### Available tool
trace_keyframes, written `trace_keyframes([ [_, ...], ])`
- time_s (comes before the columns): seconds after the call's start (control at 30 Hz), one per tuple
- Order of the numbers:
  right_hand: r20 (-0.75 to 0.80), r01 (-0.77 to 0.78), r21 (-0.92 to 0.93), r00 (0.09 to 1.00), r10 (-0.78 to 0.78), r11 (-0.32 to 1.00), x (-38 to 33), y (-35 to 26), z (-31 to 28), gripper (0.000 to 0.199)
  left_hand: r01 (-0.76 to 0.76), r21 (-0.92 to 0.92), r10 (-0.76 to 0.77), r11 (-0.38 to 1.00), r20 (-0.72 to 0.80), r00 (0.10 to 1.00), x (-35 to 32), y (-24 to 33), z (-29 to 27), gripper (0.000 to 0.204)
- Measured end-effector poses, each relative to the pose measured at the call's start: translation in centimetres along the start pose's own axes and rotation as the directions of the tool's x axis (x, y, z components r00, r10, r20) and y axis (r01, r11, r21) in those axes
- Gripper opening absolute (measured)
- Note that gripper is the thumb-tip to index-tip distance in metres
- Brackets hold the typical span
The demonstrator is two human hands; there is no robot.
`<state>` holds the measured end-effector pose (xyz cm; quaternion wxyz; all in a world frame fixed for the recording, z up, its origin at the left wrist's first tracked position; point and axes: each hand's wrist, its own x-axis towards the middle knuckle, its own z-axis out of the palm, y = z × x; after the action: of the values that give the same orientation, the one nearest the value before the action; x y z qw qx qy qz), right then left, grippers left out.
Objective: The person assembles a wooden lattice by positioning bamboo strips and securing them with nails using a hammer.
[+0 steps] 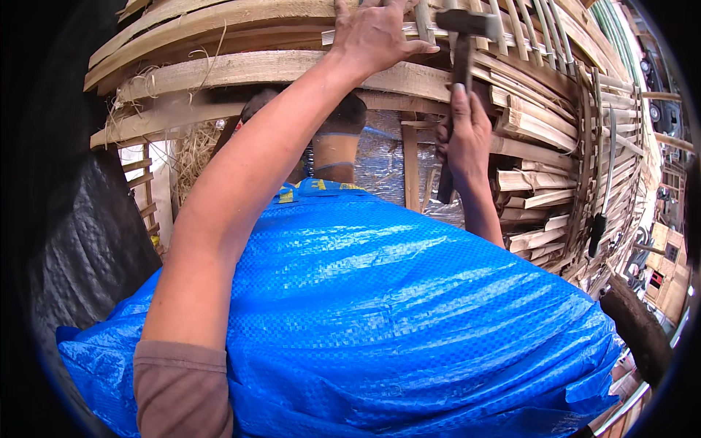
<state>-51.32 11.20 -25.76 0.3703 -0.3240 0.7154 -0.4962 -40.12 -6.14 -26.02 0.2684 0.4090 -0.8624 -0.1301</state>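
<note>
A hammer (pixel 461 66) stands nearly upright in my right hand (pixel 467 139), its fingers wrapped round the handle and its dark head up near the bamboo slats (pixel 526 29). My left hand (pixel 374 35) lies palm down at the top, on or just over the thin strips across the wooden beam (pixel 270 67). Its thumb points right toward the hammer, and its fingers are apart, their tips partly cut off by the picture's upper edge. A blue woven plastic sheet (pixel 380 292) covers my lap.
Split bamboo pieces (pixel 537 182) are stacked on the right beside a handsaw (pixel 604 190). Shredded fibre (pixel 196 157) hangs at the left, near a black sheet (pixel 87 226). Silvery sheeting (pixel 383 157) shows below the beam. A dark log (pixel 635 325) lies at the lower right.
</note>
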Motion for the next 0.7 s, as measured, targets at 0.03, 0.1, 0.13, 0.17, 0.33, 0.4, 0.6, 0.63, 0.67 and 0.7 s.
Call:
trace_keyframes([
  [0.03,0.008,-0.046,0.002,0.999,0.046,0.999,0.5,0.3,0.0,0.041,-0.011,-0.005,0.011,1.000,0.001,1.000,0.0,0.3,0.0,0.088],
  [0.1,0.071,-0.128,0.078,0.990,0.122,0.989,1.1,-0.7,-1.4,0.040,-0.011,0.005,0.011,1.000,-0.005,1.000,-0.3,0.1,-0.3,0.088],
  [0.13,0.104,-0.183,0.113,0.980,0.172,0.977,0.8,-1.5,-1.8,0.040,0.001,0.008,-0.001,1.000,0.001,1.000,-0.5,0.1,-0.4,0.088],
  [0.17,0.084,-0.220,0.145,0.974,0.209,0.965,0.1,-2.6,-1.4,0.041,0.015,0.011,-0.015,1.000,0.008,1.000,-0.6,0.1,-0.5,0.088],
  [0.33,0.124,-0.258,0.141,0.963,0.241,0.956,0.2,-1.0,-0.5,0.041,0.007,-0.114,-0.005,0.993,0.021,1.000,0.0,-0.1,0.6,0.088],
  [0.4,0.116,-0.210,0.159,0.974,0.192,0.965,0.8,-1.4,-0.8,0.041,-0.019,0.000,0.019,1.000,-0.009,1.000,-0.3,0.3,-0.4,0.088],
  [0.6,0.155,-0.179,0.210,0.977,0.148,0.961,-0.2,-0.4,-1.1,0.041,-0.012,0.016,0.012,1.000,-0.003,1.000,-0.4,-0.5,0.8,0.087],
  [0.63,0.153,-0.244,0.176,0.964,0.219,0.954,0.2,-0.1,-0.5,0.042,-0.032,0.053,0.034,0.998,-0.039,0.999,-0.3,-0.8,1.3,0.087],
  [0.67,0.149,-0.208,0.167,0.972,0.184,0.964,0.1,0.0,-0.8,0.042,-0.051,0.091,0.058,0.995,-0.074,0.996,-0.3,-1.0,1.8,0.087],
  [0.7,0.142,-0.210,0.182,0.972,0.185,0.961,0.3,-0.7,-1.1,0.040,-0.031,0.080,0.037,0.996,-0.066,0.997,-0.3,-1.2,2.1,0.086],
])
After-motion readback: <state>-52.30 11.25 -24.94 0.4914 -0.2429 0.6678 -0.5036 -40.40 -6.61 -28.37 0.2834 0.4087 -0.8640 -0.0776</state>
